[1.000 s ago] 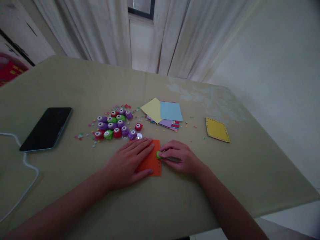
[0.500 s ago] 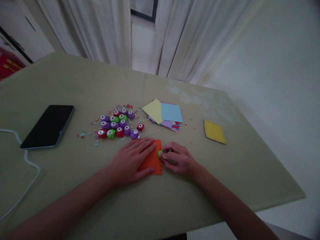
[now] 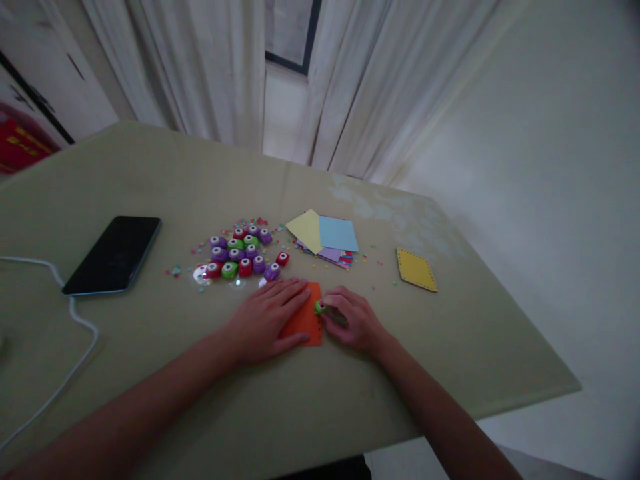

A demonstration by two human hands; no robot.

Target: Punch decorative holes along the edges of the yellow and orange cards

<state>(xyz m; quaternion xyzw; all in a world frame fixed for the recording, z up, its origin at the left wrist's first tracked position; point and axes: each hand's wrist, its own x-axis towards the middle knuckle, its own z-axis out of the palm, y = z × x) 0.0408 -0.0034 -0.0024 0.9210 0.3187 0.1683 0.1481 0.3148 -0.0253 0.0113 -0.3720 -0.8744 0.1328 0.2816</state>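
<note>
Pressing flat on the orange paper [image 3: 313, 320], the left hand [image 3: 267, 320] covers much of the sheet, whose bare right edge runs straight away from the person, with a row of small dark holes along its nearer part. How far the sheet reaches under the palm is hidden, so its long axis cannot be told. The green punch [image 3: 319, 308] sits at that right edge, about midway along it; its round top faces roughly upward, but it is too small to make out a long axis.

The fingertips of the right hand [image 3: 327, 309] close on the punch from its right side, the index finger curled over and the thumb nearer the person. The sheet lies beneath the left fingers, which point away and to the right, nearly together, with the thumb spread apart toward the near end of the edge.

Both forearms come in from the near side and slant inward, the left one low across the table [image 3: 240, 420], the right wrist held near the tabletop with the hand turned toward the paper.
</note>
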